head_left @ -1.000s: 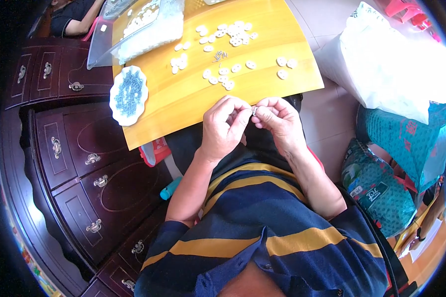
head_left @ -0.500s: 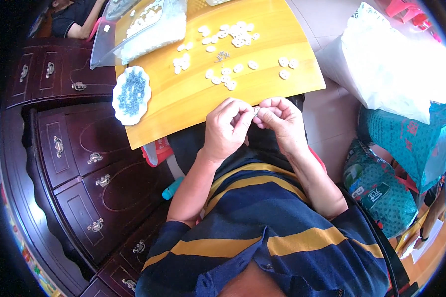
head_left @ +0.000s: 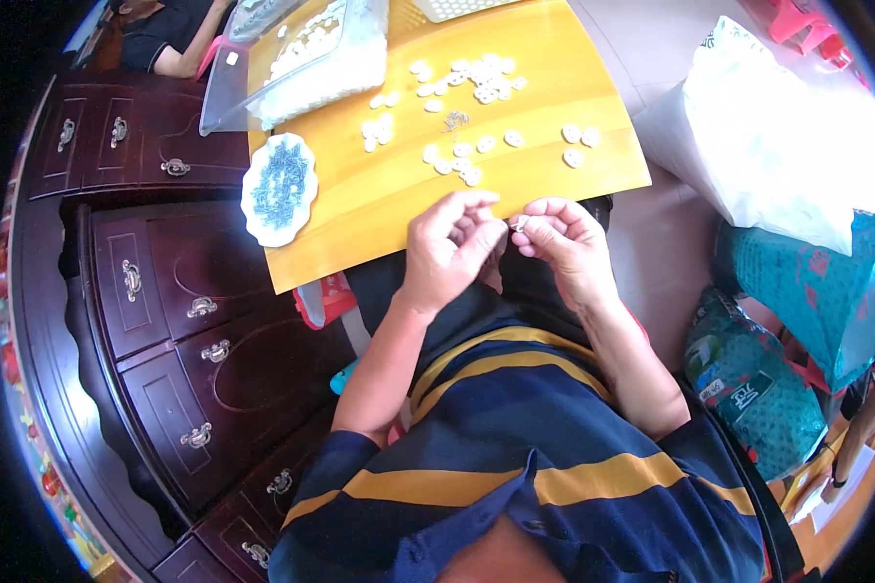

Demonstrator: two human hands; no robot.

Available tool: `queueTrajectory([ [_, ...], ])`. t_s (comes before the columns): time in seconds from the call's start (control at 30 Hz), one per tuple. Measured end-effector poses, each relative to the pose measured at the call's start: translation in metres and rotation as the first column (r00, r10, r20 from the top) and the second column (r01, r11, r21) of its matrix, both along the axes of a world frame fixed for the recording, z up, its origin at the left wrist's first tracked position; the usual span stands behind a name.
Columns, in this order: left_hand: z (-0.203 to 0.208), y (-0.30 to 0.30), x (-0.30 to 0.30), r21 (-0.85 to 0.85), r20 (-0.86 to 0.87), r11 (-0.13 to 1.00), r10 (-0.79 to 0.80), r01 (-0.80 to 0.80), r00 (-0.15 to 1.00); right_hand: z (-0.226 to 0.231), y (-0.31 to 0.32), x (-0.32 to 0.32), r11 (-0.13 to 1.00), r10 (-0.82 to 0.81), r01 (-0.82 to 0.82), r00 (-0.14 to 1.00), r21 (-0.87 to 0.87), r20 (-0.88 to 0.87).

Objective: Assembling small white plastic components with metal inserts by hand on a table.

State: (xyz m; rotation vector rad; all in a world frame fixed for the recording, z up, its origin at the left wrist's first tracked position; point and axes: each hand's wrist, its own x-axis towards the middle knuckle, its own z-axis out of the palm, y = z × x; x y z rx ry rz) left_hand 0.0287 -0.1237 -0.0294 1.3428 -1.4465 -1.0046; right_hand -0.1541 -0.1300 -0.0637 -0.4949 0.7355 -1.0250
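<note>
Between thumb and fingers, my right hand (head_left: 566, 245) pinches a small white plastic piece (head_left: 520, 223). My left hand (head_left: 449, 251) is right beside it, thumb and fingers curled toward that piece; whatever lies between its fingertips is too small to make out. Both hands are over my lap at the near edge of the yellow table (head_left: 379, 209). Several round white pieces with holes (head_left: 464, 163) lie loose on the tabletop just beyond my hands. Among them is a little heap of grey metal bits (head_left: 456, 120), possibly screws.
At the table's left, a scalloped white dish (head_left: 282, 237) holds many small dark bits. Behind it, a clear plastic tub (head_left: 233, 92) contains white pieces. Dark wooden drawers (head_left: 180, 262) line the left. A white sack (head_left: 749, 136) and teal bags (head_left: 807, 282) stand right. Another person's arm (head_left: 190, 53) shows far left.
The view has shifted slightly, moving the table rightward in the picture. My left index finger has lifted and straightened, and my hands are a little farther apart. More of the white piece shows in my right hand.
</note>
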Motion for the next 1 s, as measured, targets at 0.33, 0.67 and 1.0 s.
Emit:
queueTrajectory([
  [0.33, -0.012, -0.043, 0.047, -0.198, 0.455, 0.979, 0.143, -0.057, 0.879, -0.001, -0.003, -0.004, 0.994, 0.000, -0.004, 0.999, 0.107, 0.042],
  [0.67, -0.015, -0.046, 0.047, -0.382, 0.694, 0.922, 0.240, 0.065, 0.679, 0.001, -0.003, -0.004, 0.992, 0.050, -0.053, 0.998, 0.111, 0.036],
  [1.0, -0.011, -0.018, 0.024, -0.017, 0.121, 0.985, 0.170, -0.169, 0.978, -0.003, -0.001, -0.003, 0.994, 0.102, -0.102, 0.995, 0.048, -0.009],
])
